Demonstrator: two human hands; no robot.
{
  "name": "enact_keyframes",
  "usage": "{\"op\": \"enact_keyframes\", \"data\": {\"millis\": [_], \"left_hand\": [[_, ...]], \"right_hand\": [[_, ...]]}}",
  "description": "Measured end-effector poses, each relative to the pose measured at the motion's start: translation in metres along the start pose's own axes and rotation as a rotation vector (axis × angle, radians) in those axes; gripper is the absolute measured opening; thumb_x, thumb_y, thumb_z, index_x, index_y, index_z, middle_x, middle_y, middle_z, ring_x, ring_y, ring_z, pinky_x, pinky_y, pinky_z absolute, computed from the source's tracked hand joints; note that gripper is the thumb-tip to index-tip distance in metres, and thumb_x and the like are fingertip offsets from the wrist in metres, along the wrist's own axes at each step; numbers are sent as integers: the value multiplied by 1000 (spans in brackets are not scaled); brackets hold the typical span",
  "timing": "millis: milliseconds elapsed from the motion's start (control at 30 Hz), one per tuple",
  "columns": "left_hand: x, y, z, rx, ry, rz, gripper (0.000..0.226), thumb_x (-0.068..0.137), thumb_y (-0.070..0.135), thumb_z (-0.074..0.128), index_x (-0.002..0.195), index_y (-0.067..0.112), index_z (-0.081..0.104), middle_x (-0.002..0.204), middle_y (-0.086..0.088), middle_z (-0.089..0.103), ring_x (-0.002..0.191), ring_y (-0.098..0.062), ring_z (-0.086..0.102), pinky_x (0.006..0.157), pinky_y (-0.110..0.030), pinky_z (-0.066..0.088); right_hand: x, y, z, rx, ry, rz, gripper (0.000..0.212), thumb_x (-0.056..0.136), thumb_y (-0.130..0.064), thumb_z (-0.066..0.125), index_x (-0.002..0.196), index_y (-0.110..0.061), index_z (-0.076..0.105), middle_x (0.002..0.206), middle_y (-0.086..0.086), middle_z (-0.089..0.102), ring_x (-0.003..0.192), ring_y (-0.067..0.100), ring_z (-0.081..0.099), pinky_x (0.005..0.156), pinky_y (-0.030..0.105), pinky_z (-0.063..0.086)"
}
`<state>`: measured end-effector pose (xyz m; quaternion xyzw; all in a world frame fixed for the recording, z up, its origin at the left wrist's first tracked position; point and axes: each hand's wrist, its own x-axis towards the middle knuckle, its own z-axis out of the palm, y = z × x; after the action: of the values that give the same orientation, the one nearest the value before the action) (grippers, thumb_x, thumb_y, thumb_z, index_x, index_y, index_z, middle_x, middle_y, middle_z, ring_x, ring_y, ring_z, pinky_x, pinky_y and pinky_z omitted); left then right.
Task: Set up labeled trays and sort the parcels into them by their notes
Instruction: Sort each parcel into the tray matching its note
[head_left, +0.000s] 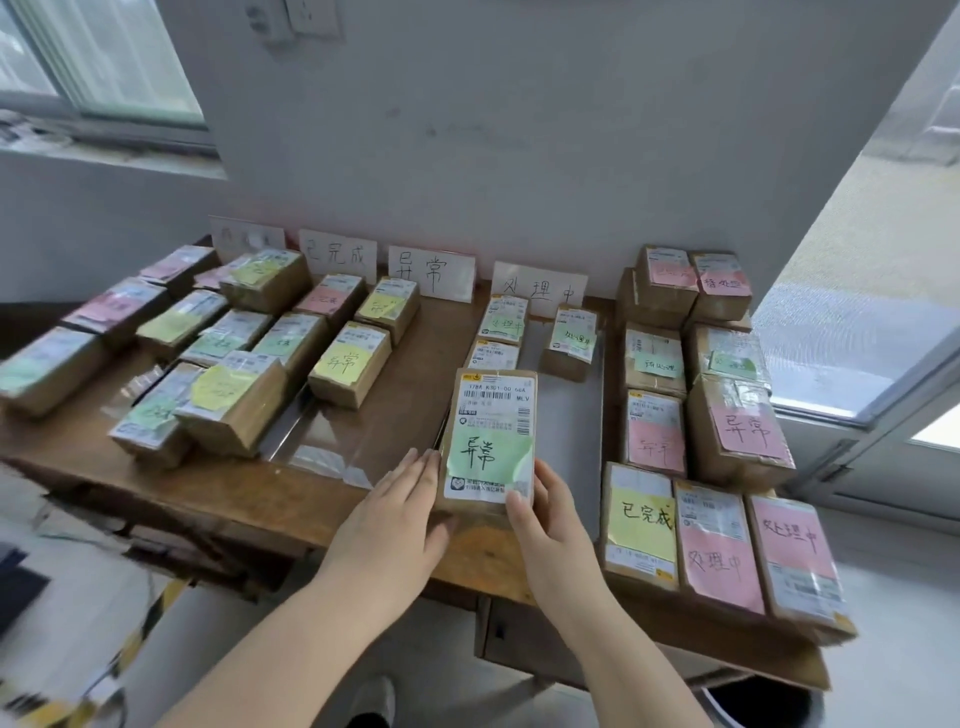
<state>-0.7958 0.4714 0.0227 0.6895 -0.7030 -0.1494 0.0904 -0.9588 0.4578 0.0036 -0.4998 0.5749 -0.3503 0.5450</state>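
Note:
A brown parcel (491, 410) with a shipping label and a green note sits near the table's front edge, between both hands. My left hand (400, 512) lies flat against its left side with straight fingers. My right hand (545, 519) holds its lower right corner, thumb on top of the label. Clear trays (332, 447) lie on the wooden table (244, 483). White paper labels (431, 273) stand against the wall behind the trays. The right tray (571, 452) holds three parcels with green notes (571, 338).
Many parcels with pink, yellow and green notes fill the left trays (228, 400). A stack of unsorted parcels (727, 431) covers the table's right end. A dark bin (763, 701) stands under the right corner. A window is at the far left, a glass door at the right.

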Motion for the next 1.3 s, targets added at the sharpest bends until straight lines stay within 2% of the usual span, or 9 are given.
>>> {"op": "enact_keyframes", "data": {"millis": [200, 300, 533, 733, 867, 1067, 1133, 1200, 1300], "left_hand": [[11, -38, -8, 25, -10, 5, 72, 100, 42, 38, 153, 18, -4, 161, 7, -1, 146, -6, -6, 116, -23, 7], [19, -68, -15, 53, -22, 13, 71, 100, 43, 38, 153, 18, -2, 161, 5, 0, 147, -7, -4, 115, -22, 5], [46, -174, -19, 173, -193, 37, 70, 100, 47, 33, 153, 14, 0, 161, 2, 1, 147, -11, -5, 118, -26, 2], [67, -240, -7, 266, -245, 75, 70, 101, 40, 33, 152, 9, -5, 161, -4, -2, 148, -17, -8, 113, -28, -9], [78, -268, -1, 291, -303, 109, 67, 102, 41, 32, 152, 8, 2, 161, -5, 8, 148, -18, 1, 119, -31, 1], [84, -294, 2, 241, -290, 129, 66, 103, 34, 31, 151, 7, -6, 161, -7, 2, 148, -19, -1, 118, -30, 4], [80, -296, 1, 219, -264, 185, 65, 104, 30, 31, 151, 9, -9, 161, -6, -6, 148, -18, -6, 115, -28, -3], [75, -297, 3, 208, -249, 266, 63, 104, 24, 32, 151, 13, -8, 160, -4, -10, 147, -17, -10, 111, -27, -8], [69, -302, 9, 209, -258, 315, 62, 103, 21, 34, 152, 15, -5, 160, -3, -10, 147, -16, -10, 114, -29, -7]], "right_hand": [[13, -5, 39, -39, 0, 21, 54, 97, -38, 48, 145, -37, 24, 121, -27, 46, 107, -3, 47, 77, 8, 39], [28, -8, 68, -70, 0, 54, 54, 98, -37, 47, 146, -36, 23, 122, -24, 46, 111, 0, 46, 88, 15, 40], [61, -3, 166, -154, 2, 206, 57, 98, -39, 44, 149, -33, 19, 140, -13, 47, 123, 9, 45, 94, 21, 37], [88, 9, 236, -229, 10, 283, 49, 101, -28, 41, 148, -29, 26, 139, -12, 50, 106, 2, 47, 78, 11, 36], [99, 15, 264, -231, 51, 323, 47, 101, -26, 41, 147, -28, 31, 137, -13, 52, 110, 1, 49, 75, 7, 35], [99, 13, 282, -270, 51, 364, 53, 103, -13, 32, 151, -30, 18, 142, -10, 45, 86, -2, 48, 57, -3, 37], [96, 9, 286, -296, 43, 340, 53, 103, -13, 31, 151, -32, 17, 139, -10, 46, 95, -1, 46, 59, -3, 37], [97, 7, 291, -336, 23, 308, 53, 103, -14, 31, 150, -35, 17, 134, -11, 49, 99, -1, 47, 70, 1, 37], [103, 5, 296, -378, -8, 315, 55, 103, -18, 32, 151, -34, 12, 139, -9, 48, 93, 1, 54, 72, 9, 43]]}}
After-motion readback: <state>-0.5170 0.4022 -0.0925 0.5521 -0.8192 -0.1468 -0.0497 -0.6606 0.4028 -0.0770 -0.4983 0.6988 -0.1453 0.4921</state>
